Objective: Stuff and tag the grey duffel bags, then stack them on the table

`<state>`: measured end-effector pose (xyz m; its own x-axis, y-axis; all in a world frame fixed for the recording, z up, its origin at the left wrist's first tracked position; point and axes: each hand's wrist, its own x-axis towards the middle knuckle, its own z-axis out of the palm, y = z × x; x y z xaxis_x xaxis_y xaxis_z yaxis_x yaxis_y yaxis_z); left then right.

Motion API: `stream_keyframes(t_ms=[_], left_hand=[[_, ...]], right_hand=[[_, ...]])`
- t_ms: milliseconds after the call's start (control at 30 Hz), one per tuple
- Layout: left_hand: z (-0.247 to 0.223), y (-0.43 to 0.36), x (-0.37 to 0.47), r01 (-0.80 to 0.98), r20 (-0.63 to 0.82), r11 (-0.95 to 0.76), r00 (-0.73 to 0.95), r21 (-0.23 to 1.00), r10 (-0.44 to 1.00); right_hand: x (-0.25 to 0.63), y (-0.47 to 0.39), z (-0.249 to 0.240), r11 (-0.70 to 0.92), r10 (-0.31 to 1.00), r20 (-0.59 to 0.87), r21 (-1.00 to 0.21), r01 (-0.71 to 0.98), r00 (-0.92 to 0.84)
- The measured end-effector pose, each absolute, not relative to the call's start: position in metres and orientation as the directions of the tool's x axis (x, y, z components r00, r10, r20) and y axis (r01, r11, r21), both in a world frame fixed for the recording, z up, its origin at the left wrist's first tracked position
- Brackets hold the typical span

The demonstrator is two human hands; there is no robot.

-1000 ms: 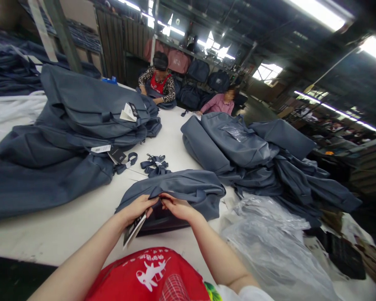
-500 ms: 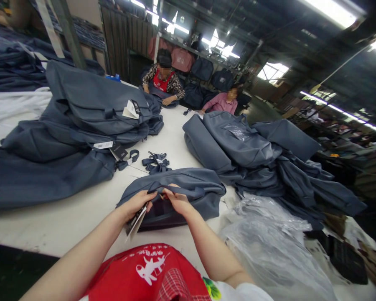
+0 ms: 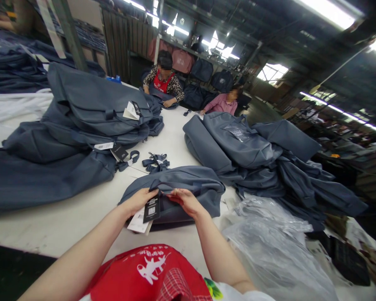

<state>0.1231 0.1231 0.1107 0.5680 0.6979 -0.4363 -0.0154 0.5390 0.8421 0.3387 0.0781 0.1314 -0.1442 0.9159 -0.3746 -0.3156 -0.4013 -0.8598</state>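
A dark blue-grey bag (image 3: pixel 203 175) lies on the white table directly before me. My left hand (image 3: pixel 141 201) is closed at its near side, thumb and fingers pinching the dark strap handle. From beside those fingers hang a black printed hang tag (image 3: pixel 152 208) and white paper tags (image 3: pixel 139 222), faces toward me. My right hand (image 3: pixel 185 201) is a short way to the right over the bag, thumb and index finger pinched together. Whatever is between these fingertips is too small to make out.
Piled blue-grey bags stand left (image 3: pixel 90 104) and right (image 3: pixel 238 142). Coiled straps (image 3: pixel 156 162) lie behind the bag. Clear plastic bags (image 3: pixel 269 234) heap at the right. Two people sit across the table, one in a red apron (image 3: pixel 161 81), one in a pink shirt (image 3: pixel 221 104).
My hands have moved apart, the right one shifting rightward off the strap handle. The tags have swung round, so the black tag's printed face now shows.
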Motion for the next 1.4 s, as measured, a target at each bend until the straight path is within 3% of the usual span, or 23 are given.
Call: stream_keyframes(t_ms=[233, 400, 767, 1033, 1167, 1267, 1400], left_hand=[[0.106, 0.122, 0.124, 0.028, -0.415, 0.486, 0.567, 0.874, 0.712], [0.108, 0.118, 0.124, 0.064, -0.357, 0.389, 0.554, 0.919, 0.752], [0.101, 0.117, 0.124, 0.033, -0.389, 0.454, 0.575, 0.890, 0.720], [0.101, 0.117, 0.122, 0.023, -0.354, 0.424, 0.591, 0.905, 0.725], [0.106, 0.116, 0.122, 0.022, -0.333, 0.401, 0.598, 0.916, 0.729], [0.111, 0.115, 0.122, 0.043, -0.336, 0.388, 0.593, 0.921, 0.732], [0.119, 0.115, 0.123, 0.048, -0.328, 0.373, 0.585, 0.927, 0.742]], right_hand=[[0.329, 0.083, 0.128, -0.343, 0.936, -0.328, -0.932, -0.117, -0.129], [0.317, 0.090, 0.119, -0.317, 0.944, -0.329, -0.925, -0.210, 0.020], [0.316, 0.089, 0.126, -0.328, 0.945, -0.318, -0.899, -0.292, -0.080], [0.333, 0.094, 0.126, -0.256, 0.964, -0.257, -0.966, -0.026, 0.065], [0.334, 0.093, 0.127, -0.262, 0.958, -0.222, -0.933, 0.246, 0.180], [0.333, 0.089, 0.131, -0.335, 0.941, -0.325, -0.861, 0.383, 0.092], [0.328, 0.085, 0.132, -0.402, 0.898, -0.439, -0.839, 0.365, -0.018]])
